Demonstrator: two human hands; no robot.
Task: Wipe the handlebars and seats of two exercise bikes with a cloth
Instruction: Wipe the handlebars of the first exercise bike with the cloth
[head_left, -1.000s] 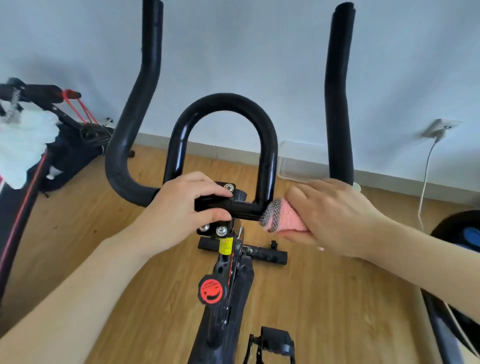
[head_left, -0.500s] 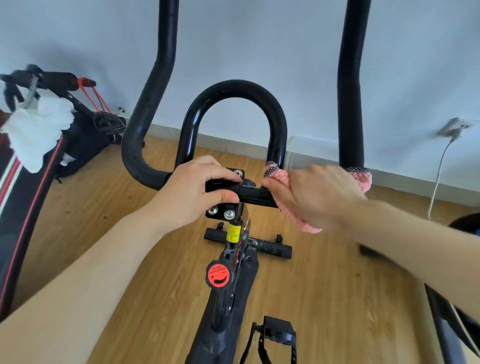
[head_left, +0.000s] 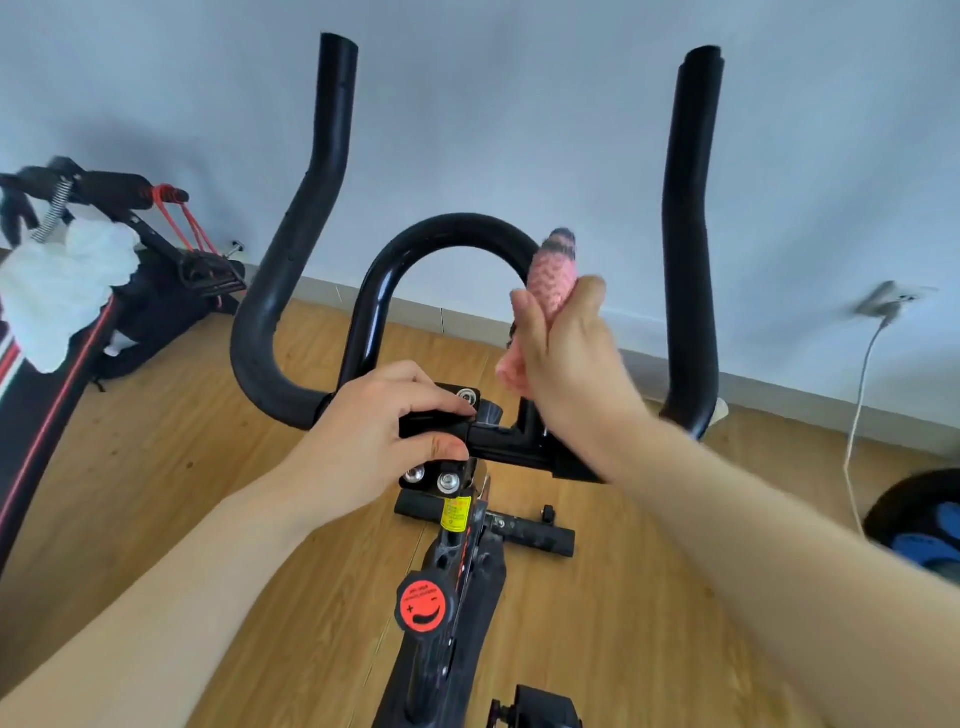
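The black handlebars (head_left: 291, 291) of an exercise bike fill the middle of the view, with two tall outer horns and a glossy inner loop (head_left: 452, 228). My left hand (head_left: 379, 431) grips the cross bar just left of the stem clamp. My right hand (head_left: 561, 353) holds a pink knitted cloth (head_left: 553, 275) wrapped around the right leg of the inner loop, about halfway up. The right horn (head_left: 688, 260) stands free beside it. No seat is in view.
A red round knob (head_left: 425, 605) sits on the bike frame below the stem. At the left stands other black equipment with red bands (head_left: 179, 218) and a white cloth (head_left: 62, 291) draped on it. A wall socket with a white cable (head_left: 883, 306) is at the right, above a wooden floor.
My right hand has slid the pink cloth from the cross bar's right side up the right leg of the inner loop. My left hand has kept its grip on the cross bar.
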